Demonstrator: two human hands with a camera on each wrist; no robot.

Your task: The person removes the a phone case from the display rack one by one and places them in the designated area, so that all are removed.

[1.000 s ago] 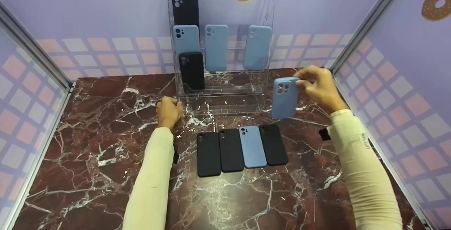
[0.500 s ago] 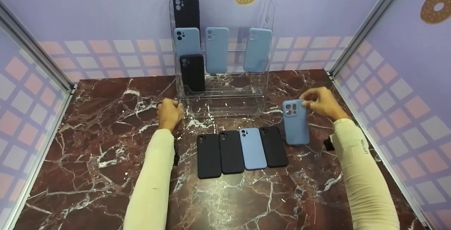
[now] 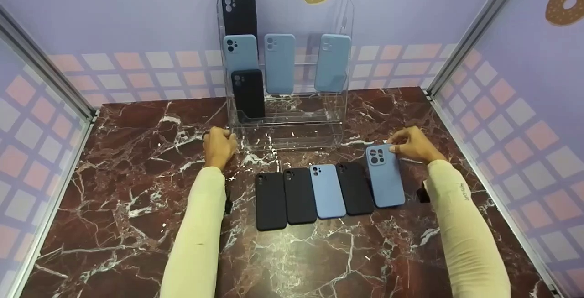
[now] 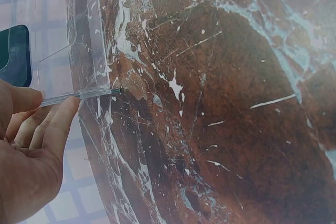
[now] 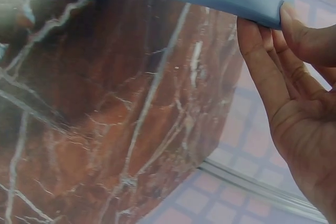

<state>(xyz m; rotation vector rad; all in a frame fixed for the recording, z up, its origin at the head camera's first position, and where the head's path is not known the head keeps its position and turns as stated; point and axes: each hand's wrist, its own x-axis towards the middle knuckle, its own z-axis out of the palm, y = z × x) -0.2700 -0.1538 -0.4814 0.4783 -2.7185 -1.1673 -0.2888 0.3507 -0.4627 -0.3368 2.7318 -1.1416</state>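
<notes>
My right hand (image 3: 413, 145) pinches the top right corner of a blue phone case (image 3: 387, 181), thumb on its back and fingers behind. The case tilts with its lower end at the table, right of the row of cases. In the right wrist view only an edge of that blue case shows above the fingers. At the clear acrylic stand (image 3: 292, 134), my left hand (image 3: 219, 146) pinches the side panel's edge between thumb and fingers, as the left wrist view shows. A black case (image 3: 354, 188) lies just left of the held one.
Beside that black case lie another blue case (image 3: 327, 192) and two black cases (image 3: 299, 196). On the stand's tiers lean several cases, among them a black case (image 3: 248, 95) in front and a blue case (image 3: 333, 63) at right. Patterned walls enclose the marble table (image 3: 137, 243).
My right hand has brought the blue case down and toward me from beside the stand, to the right end of the row. The left hand has stayed at the stand.
</notes>
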